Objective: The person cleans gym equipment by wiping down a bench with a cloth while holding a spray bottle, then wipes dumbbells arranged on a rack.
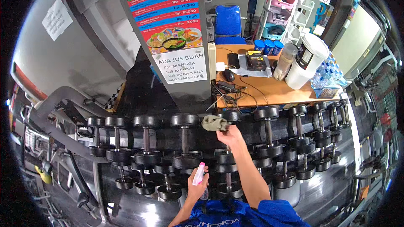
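Note:
My left hand [198,184] grips a spray bottle [199,174] with a pink and white trigger head, low in front of my body. Further out, my right hand [231,135] holds a bunched olive-grey cloth [214,123] over the dumbbell rack. Under that hand and forearm lies a black dumbbell [228,157], partly hidden by them. Another black dumbbell [185,138] rests just left of the cloth, its near head close to the spray bottle. Whether the cloth touches a dumbbell, I cannot tell.
More dumbbells [146,138] line the two-tier rack on both sides. Behind it stand a pillar with a menu poster [167,12] and a wooden desk [252,93] with tangled cables [230,93], white tubs [307,56] and water bottles [328,72]. Gym machine frames [63,101] rise at left.

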A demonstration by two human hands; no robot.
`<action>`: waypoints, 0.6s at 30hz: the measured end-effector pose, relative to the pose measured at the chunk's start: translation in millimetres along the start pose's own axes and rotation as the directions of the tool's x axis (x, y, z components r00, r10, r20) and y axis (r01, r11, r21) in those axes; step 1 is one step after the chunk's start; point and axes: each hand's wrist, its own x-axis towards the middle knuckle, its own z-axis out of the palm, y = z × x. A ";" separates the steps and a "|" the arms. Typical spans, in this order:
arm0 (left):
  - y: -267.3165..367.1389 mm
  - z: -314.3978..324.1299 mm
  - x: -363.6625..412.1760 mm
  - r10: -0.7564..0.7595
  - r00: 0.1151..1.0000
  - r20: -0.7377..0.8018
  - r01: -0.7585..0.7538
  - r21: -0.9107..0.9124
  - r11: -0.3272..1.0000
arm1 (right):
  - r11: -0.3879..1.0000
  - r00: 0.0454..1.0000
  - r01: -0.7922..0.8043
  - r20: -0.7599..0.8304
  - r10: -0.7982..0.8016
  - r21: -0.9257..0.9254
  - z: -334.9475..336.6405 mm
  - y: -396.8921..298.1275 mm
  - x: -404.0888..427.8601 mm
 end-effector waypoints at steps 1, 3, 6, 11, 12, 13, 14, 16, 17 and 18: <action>1.0 0.0 -2.0 0.009 1.000 0.003 -0.009 -0.017 1.000 | 0.999 0.999 0.031 0.009 -0.031 0.009 5.6 -5.9 -13.4; 2.5 -0.3 -2.5 0.001 1.000 0.013 -0.001 -0.009 1.000 | 1.000 0.999 -0.008 0.038 0.007 0.026 10.6 -21.3 -36.6; 8.0 4.3 -0.9 -0.006 0.999 0.047 0.006 0.006 1.000 | 0.995 0.996 0.091 0.018 -0.091 -0.044 5.2 -36.8 -61.6; 12.5 5.1 -3.6 -0.038 0.996 0.077 0.040 -0.019 0.999 | 0.875 0.872 0.481 0.137 -0.470 -0.058 -0.9 -58.2 -97.4; 12.0 3.7 -3.0 -0.049 0.994 0.103 0.045 0.038 0.998 | 0.834 0.840 0.540 0.140 -0.524 -0.115 0.8 -59.8 -107.0; 10.7 2.8 -2.4 -0.061 0.990 0.128 0.049 0.096 0.994 | 0.786 0.804 0.594 0.147 -0.576 -0.171 3.0 -60.9 -116.5; 6.0 2.5 -1.2 -0.060 0.990 0.131 0.048 0.093 0.995 | 0.789 0.804 0.595 0.145 -0.577 -0.154 3.3 -62.0 -125.4; -7.0 5.1 2.9 -0.138 0.980 0.142 0.117 0.151 0.982 | 0.744 0.789 0.610 0.128 -0.600 -0.274 -19.9 -74.7 -140.1; -12.8 7.3 6.0 -0.137 0.980 0.144 0.116 0.148 0.982 | 0.717 0.778 0.620 0.134 -0.613 -0.319 -29.8 -75.7 -146.3; -17.3 10.7 9.3 -0.044 0.986 0.161 0.010 0.206 0.978 | 0.714 0.776 0.622 0.134 -0.616 -0.321 -37.5 -73.7 -156.5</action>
